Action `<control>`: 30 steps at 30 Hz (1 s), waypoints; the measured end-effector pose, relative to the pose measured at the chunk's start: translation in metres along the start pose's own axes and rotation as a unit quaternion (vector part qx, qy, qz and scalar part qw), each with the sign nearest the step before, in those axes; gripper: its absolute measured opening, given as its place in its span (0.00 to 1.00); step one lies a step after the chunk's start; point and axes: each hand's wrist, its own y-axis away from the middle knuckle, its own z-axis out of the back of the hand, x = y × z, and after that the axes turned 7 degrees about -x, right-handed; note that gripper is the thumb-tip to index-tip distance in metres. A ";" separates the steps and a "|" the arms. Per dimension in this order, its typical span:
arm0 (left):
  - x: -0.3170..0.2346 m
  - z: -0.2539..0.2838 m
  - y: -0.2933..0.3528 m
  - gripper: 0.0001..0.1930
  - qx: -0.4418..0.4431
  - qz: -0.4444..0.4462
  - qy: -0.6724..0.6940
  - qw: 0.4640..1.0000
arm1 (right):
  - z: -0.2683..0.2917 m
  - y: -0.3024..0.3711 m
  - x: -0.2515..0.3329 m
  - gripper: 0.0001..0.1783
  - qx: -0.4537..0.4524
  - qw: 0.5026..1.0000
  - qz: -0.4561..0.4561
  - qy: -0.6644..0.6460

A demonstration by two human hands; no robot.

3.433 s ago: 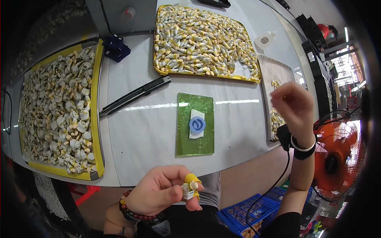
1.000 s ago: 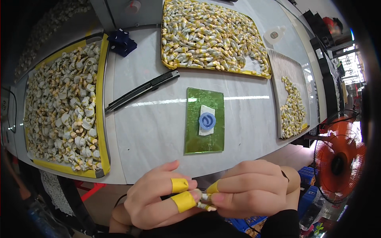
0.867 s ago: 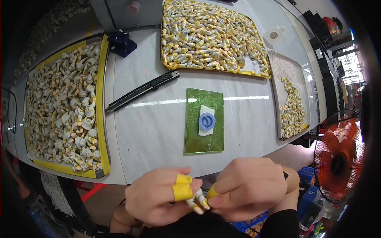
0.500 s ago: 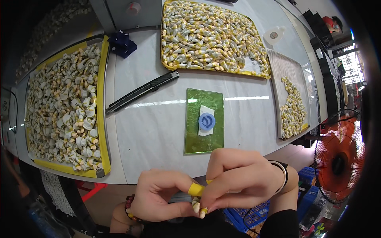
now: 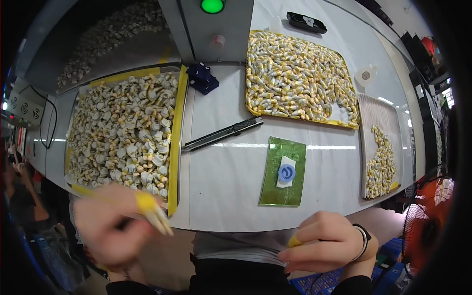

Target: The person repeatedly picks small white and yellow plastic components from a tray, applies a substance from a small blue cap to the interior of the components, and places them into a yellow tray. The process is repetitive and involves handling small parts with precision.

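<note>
One pale table (image 5: 221,191) fills most of my feed, bearing three trays: the left tray (image 5: 174,152), yellow-taped and heaped with whitish pieces (image 5: 123,132); the upper tray (image 5: 339,113), nearly covered; and the cloth-lined right tray (image 5: 378,110), partly filled. That high heap on the left worries me most: a low or hasty swing across its near rim could knock some over the edge. I fret less about the green plate (image 5: 285,147) and the long black tool (image 5: 238,129), both well apart from the fingers. I see the left hand (image 5: 101,223) blurred at the left tray's near corner, overlapping it in view, its fingers bent toward the right; whether it touches the rim I cannot tell. The right hand (image 5: 329,241) hangs off the table's near edge, knuckles up, fingers bent leftward over the thumb, and I can't make out whether anything sits between them. Smaller, a blue disc (image 5: 286,173) rests on the green plate. Smallest are the slender pieces (image 5: 161,221), pinched in the left fingertips and jutting out; too light a pinch, I'd judge, might drop one.
</note>
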 end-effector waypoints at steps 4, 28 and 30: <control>0.030 0.051 -0.062 0.18 0.041 -0.023 -0.211 0.976 | 0.008 0.016 0.008 0.15 -0.058 0.995 -0.024 0.073; 0.080 0.053 -0.096 0.11 -0.138 0.087 0.078 0.984 | 0.137 0.005 -0.079 0.05 -0.086 0.872 -0.163 0.454; 0.069 0.050 -0.050 0.12 -0.137 0.058 0.192 0.970 | 0.141 -0.003 -0.095 0.04 -0.042 0.869 -0.195 0.452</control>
